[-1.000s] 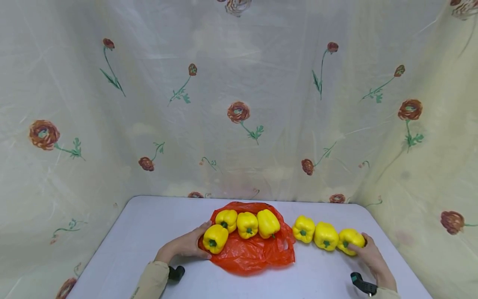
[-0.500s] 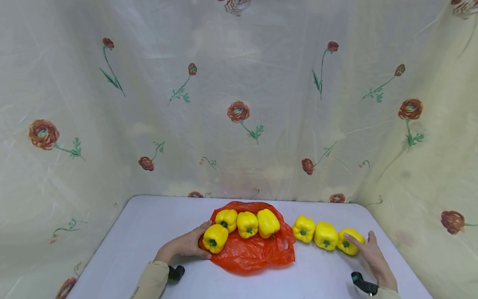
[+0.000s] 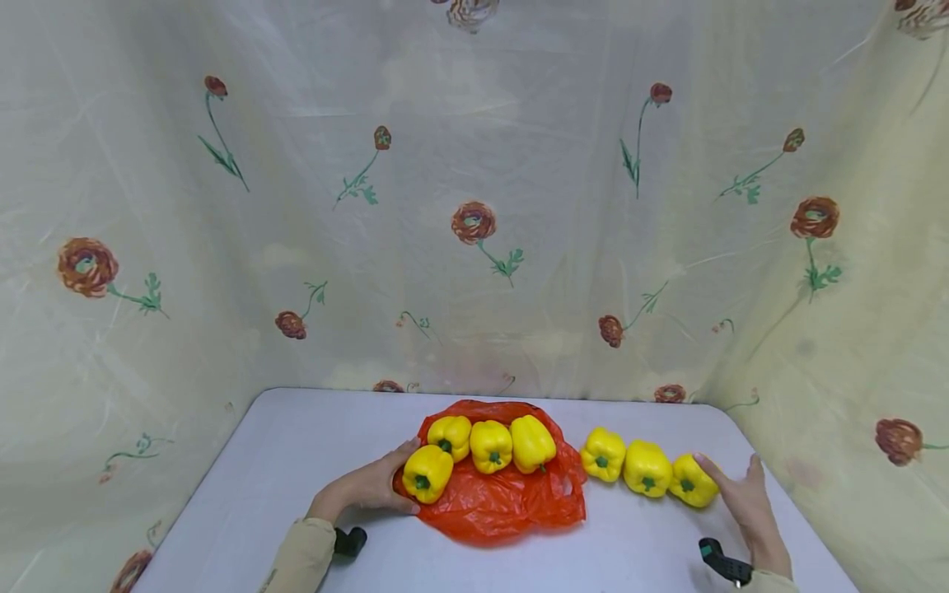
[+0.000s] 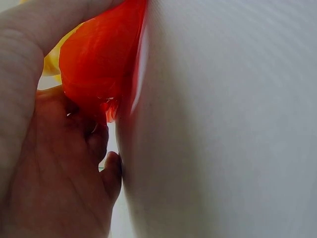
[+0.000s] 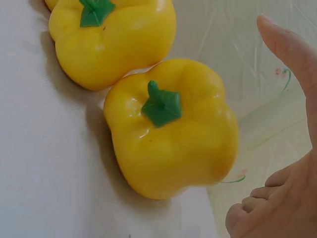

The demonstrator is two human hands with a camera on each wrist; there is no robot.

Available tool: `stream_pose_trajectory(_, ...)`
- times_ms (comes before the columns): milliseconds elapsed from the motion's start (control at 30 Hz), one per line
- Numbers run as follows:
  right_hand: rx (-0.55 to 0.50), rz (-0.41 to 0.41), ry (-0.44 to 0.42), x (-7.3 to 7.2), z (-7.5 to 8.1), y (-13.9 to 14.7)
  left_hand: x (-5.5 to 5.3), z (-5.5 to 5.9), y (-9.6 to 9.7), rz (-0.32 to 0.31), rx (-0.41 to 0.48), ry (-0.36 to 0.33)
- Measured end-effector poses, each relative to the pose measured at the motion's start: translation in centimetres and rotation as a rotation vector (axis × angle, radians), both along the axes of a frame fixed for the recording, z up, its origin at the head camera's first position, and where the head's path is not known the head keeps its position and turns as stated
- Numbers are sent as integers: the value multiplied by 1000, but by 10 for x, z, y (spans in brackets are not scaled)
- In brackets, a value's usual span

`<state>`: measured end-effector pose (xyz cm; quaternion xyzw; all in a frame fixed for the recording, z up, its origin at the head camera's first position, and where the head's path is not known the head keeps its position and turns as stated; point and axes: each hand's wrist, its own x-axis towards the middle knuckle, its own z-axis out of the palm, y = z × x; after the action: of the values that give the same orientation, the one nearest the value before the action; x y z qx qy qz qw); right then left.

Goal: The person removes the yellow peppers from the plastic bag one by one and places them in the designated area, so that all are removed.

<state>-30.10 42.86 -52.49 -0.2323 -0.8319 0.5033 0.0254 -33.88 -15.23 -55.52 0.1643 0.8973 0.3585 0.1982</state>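
Observation:
A red plastic bag (image 3: 497, 504) lies spread on the table, with several yellow bell peppers on it. My left hand (image 3: 371, 486) cups the bag's left edge around the nearest bell pepper (image 3: 427, 474); in the left wrist view, thumb and fingers sit on either side of the bulging red plastic (image 4: 96, 64). To the right, three more yellow bell peppers stand in a row on the bare tabletop. Beside the last of them, the rightmost bell pepper (image 3: 693, 482), my right hand (image 3: 749, 501) is held with thumb and fingers spread. Nothing is in its grasp in the right wrist view.
The white table (image 3: 311, 436) has its back edge against a flower-printed curtain (image 3: 474, 346), which also hangs along both sides. The middle bell pepper (image 3: 647, 469) of the row sits close against its neighbours. Bag handles (image 3: 569, 486) point right, near the row's left end.
My right hand has let go of the rightmost bell pepper, spread its fingers and drawn back slightly to the right. The left hand, the bag and the peppers have stayed in place.

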Motion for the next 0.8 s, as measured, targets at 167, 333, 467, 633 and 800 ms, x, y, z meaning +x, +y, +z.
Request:
stream_pose_trajectory(167,12,-48,12,0,7,-1,0,0,0,1,-4,2)
stream_pose_trajectory(333,14,-64,28,2,18,-5,1,0,0,2,-4,0)
stream_pose_trajectory(467,19,-57,76,4,27,-9,1,1,0,6,-9,-3)
stream_pose_trajectory(633,19,-50,143,6,37,-16,1,1,0,6,-14,1)
stream_pose_trajectory(800,1,-24,191,7,42,-26,2,2,1,1,-8,6)
